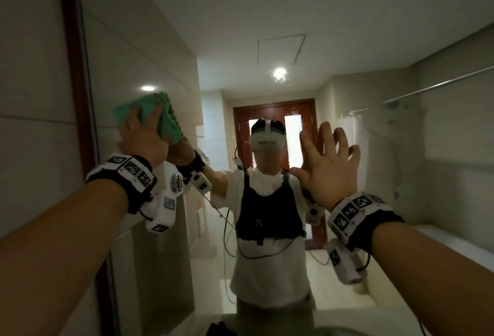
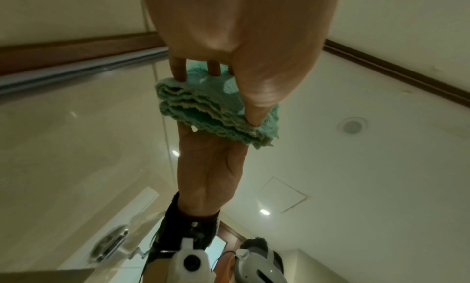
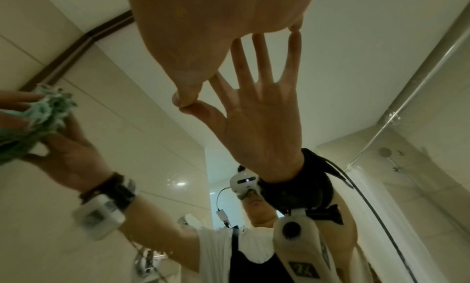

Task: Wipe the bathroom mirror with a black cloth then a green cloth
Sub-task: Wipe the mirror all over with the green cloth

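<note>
The mirror point(image 1: 267, 28) fills the view ahead and reflects me. My left hand point(image 1: 139, 135) presses a folded green cloth point(image 1: 165, 119) against the glass near the mirror's left edge, at head height. In the left wrist view, the fingers point(image 2: 178, 70) and thumb lie straight on the green cloth point(image 2: 211, 110), which meets its own reflection. My right hand point(image 1: 326, 164) is raised to the right with fingers spread and holds nothing. In the right wrist view, the thumb tip and little finger of that hand point(image 3: 216, 26) touch the glass point(image 3: 330, 86). The green cloth point(image 3: 43, 114) shows at the left.
A dark brown frame point(image 1: 72, 68) borders the mirror on the left, with tiled wall beyond it. A small dark bundle point(image 1: 219, 329) lies at the bottom edge; I cannot tell what it is. Reflected behind me are a wooden door and a shower rail point(image 1: 427, 90).
</note>
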{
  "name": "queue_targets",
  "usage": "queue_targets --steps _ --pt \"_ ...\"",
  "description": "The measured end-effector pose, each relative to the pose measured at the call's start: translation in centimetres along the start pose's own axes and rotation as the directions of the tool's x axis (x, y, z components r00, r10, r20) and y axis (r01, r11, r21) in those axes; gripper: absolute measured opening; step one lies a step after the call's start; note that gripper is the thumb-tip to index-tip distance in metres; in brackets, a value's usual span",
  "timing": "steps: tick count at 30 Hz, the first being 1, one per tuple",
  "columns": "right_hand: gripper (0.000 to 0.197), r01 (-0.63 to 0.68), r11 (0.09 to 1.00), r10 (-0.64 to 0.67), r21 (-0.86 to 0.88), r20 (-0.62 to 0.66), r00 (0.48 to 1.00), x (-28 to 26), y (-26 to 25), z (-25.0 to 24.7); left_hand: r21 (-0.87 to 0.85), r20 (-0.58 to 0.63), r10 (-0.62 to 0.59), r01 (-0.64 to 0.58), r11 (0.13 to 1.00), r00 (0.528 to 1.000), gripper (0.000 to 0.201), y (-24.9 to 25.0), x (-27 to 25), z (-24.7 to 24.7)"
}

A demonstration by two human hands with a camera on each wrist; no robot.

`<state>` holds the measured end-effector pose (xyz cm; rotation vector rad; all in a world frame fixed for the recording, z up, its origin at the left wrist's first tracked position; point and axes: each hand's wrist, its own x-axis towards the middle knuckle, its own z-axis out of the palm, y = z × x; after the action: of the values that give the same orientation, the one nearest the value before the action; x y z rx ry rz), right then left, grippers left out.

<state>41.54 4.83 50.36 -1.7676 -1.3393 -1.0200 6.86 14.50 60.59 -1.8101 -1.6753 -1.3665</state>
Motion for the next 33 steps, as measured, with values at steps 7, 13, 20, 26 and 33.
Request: queue_targets --steps 7,13,20,26,33 --pt "0.076 0.113 0.992 -0.111 0.051 -0.047 0.993 0.6 4.3 -1.7 -0.003 -0.009 0.172 -0.172 0.985 0.985 0.076 11.0 -2.5 0.2" --pt "0.085 0.014 0.999 -0.013 0.032 -0.027 1.0 1.1 10.1 -1.4 0.056 0.004 0.406 -0.406 0.912 0.914 0.074 22.2 -5.8 2.8" --pt "0.094 0.024 0.994 -0.027 0.108 0.02 0.999 1.2 11.0 -0.6 0.15 0.074 0.61 -0.613 0.775 0.789 0.088 30.8 -9.9 5.9" --pt "0.09 0.037 0.993 -0.039 0.109 0.024 0.999 1.0 11.4 -0.6 0.082 0.018 0.523 -0.523 0.849 0.852 0.075 27.2 -8.9 5.0" --pt "0.089 0.007 0.997 -0.013 0.071 0.075 0.997 0.8 10.8 -1.3 0.07 0.007 0.343 -0.343 0.937 0.939 0.079 17.7 -6.8 3.7"
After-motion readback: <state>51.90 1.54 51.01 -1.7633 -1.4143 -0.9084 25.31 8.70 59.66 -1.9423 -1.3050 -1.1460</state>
